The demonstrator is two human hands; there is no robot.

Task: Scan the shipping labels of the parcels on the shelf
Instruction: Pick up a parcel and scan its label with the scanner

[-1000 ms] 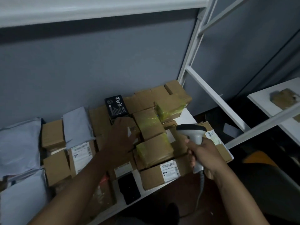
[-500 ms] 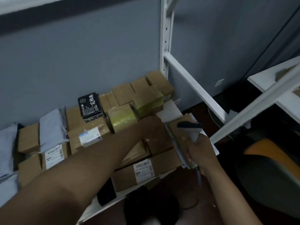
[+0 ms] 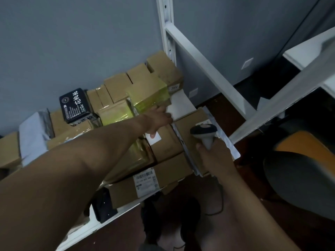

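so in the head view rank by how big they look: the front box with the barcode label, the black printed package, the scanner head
1. front box with the barcode label, largest
2. black printed package, farther back, so true size unsure
3. scanner head, smallest

Grey wall (image 3: 81, 42): behind the shelving, beyond the grip. Black and orange chair (image 3: 299, 169): right of the grip, on the floor. Dark reddish floor (image 3: 226, 196): below the grip. White wall plate (image 3: 247, 63): low on the wall, up and right of the grip.
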